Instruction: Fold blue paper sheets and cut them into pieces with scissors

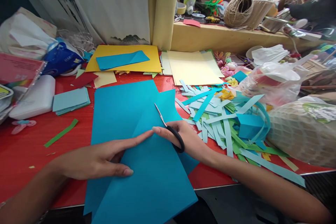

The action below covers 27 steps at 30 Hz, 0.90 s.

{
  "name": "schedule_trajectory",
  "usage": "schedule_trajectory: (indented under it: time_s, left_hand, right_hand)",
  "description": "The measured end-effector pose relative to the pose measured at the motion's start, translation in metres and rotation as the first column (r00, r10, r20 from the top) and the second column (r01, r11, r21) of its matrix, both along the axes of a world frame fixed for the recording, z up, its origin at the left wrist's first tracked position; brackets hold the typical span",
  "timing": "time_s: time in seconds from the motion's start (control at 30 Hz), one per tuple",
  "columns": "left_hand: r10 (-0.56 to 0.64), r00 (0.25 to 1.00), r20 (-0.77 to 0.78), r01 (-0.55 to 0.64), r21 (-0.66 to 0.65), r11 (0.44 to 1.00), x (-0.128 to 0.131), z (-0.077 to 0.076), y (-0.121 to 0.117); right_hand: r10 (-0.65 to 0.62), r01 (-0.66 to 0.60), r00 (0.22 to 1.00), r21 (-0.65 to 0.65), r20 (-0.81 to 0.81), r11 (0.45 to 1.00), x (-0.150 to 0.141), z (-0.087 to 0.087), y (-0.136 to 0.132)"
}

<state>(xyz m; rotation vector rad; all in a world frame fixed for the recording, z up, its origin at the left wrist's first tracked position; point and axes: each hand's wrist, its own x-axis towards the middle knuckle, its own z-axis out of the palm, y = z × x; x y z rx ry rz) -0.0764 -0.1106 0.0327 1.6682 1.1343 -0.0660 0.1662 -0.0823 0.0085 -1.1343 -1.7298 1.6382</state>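
Large blue paper sheets [149, 178] lie overlapping at the table's front, one corner hanging over the edge. My left hand [99, 159] rests on them with its index finger stretched out and its thumb apart. The tip of that finger meets my right thumb at the paper. Black-handled scissors [176, 137] are held in my right hand [185, 138], their narrow blades pointing up and left above the blue sheets. Whether the blades are parted is hard to tell. The fingers of my right hand are partly hidden behind the handle.
Cut paper strips [215, 119] are heaped on the right beside a netted bag [301, 129]. Behind lie yellow paper [123, 64] and cream sheets [194, 66]. A pale-blue paper stack [71, 99] and a green strip [61, 133] lie left on the red table [23, 161].
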Motion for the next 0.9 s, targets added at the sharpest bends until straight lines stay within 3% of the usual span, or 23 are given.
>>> schedule_trajectory:
  time_s: [0.43, 0.67, 0.9]
  left_hand:
    - [-0.053, 0.997, 0.062, 0.050, 0.049, 0.998, -0.0010, -0.0045, -0.0015]
    - [-0.236, 0.965, 0.117, 0.212, 0.187, 0.959, -0.0031, -0.0030, 0.0067]
    - [-0.197, 0.978, 0.073, 0.167, 0.294, 0.941, -0.0016, -0.0024, 0.0059]
  right_hand:
    - [-0.007, 0.007, 1.000, 0.005, -0.023, 1.000, 0.0002, -0.0013, 0.0003]
    - [-0.020, 0.020, 1.000, 0.031, -0.017, 0.999, -0.0004, -0.0024, 0.0014]
    - [-0.032, 0.032, 0.999, 0.048, -0.005, 0.998, -0.0001, -0.0026, 0.0018]
